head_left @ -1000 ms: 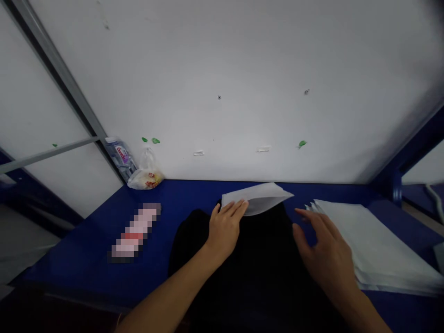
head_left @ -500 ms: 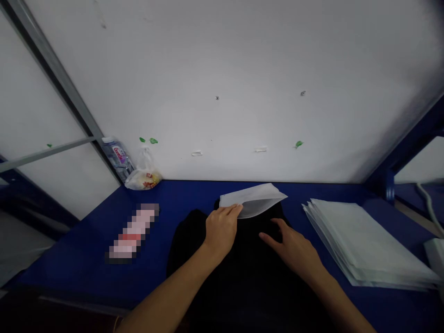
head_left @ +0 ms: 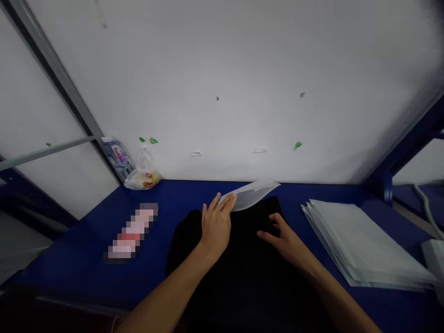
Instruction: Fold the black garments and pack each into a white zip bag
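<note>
at the surface's (head_left: 79, 259) back left corner, a bottle (head_left: 117, 157) leans beside a bag (head_left: 144, 179); a pixelated thing (head_left: 130, 231) lies toward the left edge, a white stack (head_left: 367, 245) by the right. near mid back edge, the pouch (head_left: 256, 196) slants above black cloth (head_left: 243, 277), long axis rising to its pointed right end. left hand (head_left: 215, 226), fingers nearly straight, covers its left end; grip unclear. right hand (head_left: 280, 236) is half open, empty. the bag shows yellow and red, contents or print unclear.
</note>
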The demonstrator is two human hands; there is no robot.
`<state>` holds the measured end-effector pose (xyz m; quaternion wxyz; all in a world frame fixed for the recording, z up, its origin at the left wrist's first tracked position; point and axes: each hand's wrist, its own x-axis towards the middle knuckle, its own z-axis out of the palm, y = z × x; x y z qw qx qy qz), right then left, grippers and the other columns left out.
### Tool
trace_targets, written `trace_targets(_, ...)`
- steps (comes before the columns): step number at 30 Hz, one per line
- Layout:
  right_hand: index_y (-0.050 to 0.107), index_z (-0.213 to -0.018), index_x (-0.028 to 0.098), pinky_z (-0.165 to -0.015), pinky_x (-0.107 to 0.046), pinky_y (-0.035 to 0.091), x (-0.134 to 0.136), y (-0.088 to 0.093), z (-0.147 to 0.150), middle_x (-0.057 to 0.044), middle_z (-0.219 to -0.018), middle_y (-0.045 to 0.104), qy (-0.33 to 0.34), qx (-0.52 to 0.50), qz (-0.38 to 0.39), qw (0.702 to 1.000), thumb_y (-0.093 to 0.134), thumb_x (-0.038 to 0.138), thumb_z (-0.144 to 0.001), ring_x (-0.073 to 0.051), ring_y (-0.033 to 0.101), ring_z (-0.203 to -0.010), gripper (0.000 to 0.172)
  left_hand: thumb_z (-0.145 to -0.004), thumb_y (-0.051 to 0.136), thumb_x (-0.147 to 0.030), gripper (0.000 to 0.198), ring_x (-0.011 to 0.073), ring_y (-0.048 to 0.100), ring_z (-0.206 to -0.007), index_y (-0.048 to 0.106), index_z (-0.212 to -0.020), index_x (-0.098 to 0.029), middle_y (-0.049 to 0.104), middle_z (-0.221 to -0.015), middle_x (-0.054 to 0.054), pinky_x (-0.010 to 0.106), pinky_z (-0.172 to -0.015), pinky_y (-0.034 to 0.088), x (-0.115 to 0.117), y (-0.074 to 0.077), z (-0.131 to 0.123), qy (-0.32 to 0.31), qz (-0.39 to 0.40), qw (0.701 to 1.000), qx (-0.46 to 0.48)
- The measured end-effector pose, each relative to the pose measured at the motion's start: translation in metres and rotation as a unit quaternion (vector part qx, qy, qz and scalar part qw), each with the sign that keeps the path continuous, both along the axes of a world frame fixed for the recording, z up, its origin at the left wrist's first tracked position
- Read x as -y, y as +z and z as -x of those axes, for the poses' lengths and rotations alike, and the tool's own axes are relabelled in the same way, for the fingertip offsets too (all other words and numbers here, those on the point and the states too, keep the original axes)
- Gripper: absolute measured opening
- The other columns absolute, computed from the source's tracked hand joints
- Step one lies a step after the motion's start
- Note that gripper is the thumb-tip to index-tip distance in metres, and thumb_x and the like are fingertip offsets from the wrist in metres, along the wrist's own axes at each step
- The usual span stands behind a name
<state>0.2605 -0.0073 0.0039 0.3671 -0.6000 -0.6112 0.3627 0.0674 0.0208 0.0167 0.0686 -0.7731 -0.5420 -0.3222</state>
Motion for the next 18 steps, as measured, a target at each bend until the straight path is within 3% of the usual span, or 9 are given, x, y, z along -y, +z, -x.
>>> trace_targets(3,0.047,-0.089,0.024,-0.065,-0.032,0.050,0.008,0.005,0.001,0.000,-0.080,0.065,-0.002,-0.149,0.031,0.988,0.061,0.037,-0.071,-0.020,0.064,-0.072,0.027,-0.089,0.037,-0.001,0.050,0.0256,0.041,-0.127,0.046,-0.129,-0.029,0.053,-0.131,-0.002,0.052,-0.093,0.046,-0.001,-0.001,0.001,-0.015,0.000,1.000,0.017)
trace_targets(8,0.047,-0.116,0.026,-0.073,-0.038,0.051,0.029,0.017,-0.009,-0.002,-0.089,0.069,-0.090,-0.358,0.099,0.924,0.077,0.024,-0.053,-0.025,0.066,-0.080,0.070,-0.087,0.036,0.002,0.055,0.0229,0.040,-0.127,0.044,-0.131,-0.028,0.050,-0.133,-0.004,0.041,-0.091,0.052,-0.001,-0.005,0.000,-0.027,0.013,0.999,0.031)
trace_targets(13,0.062,-0.096,0.019,-0.076,-0.038,0.052,0.051,0.026,-0.003,-0.006,-0.083,0.071,-0.133,-0.500,0.221,0.827,0.077,0.020,-0.053,-0.027,0.067,-0.083,0.046,-0.089,0.037,-0.002,0.050,0.0245,0.036,-0.130,0.045,-0.131,-0.027,0.050,-0.133,-0.003,0.044,-0.091,0.052,0.000,-0.008,-0.005,-0.047,0.026,0.998,0.045)
trace_targets(15,0.062,-0.097,0.021,-0.073,-0.037,0.053,0.052,0.026,0.005,-0.005,-0.082,0.071,-0.163,-0.514,0.223,0.812,0.077,0.020,-0.055,-0.026,0.067,-0.081,0.044,-0.090,0.037,-0.004,0.046,0.0246,0.035,-0.130,0.047,-0.129,-0.025,0.051,-0.132,-0.001,0.044,-0.091,0.052,0.000,-0.008,-0.007,-0.061,0.022,0.997,0.051)
trace_targets(18,0.062,-0.097,0.020,-0.068,-0.035,0.055,0.045,0.024,0.014,-0.004,-0.079,0.071,-0.204,-0.507,0.198,0.814,0.077,0.019,-0.056,-0.024,0.068,-0.075,0.044,-0.089,0.039,-0.005,0.044,0.0237,0.037,-0.129,0.049,-0.128,-0.022,0.053,-0.130,0.002,0.043,-0.094,0.050,0.003,-0.008,-0.008,-0.084,0.008,0.995,0.051)
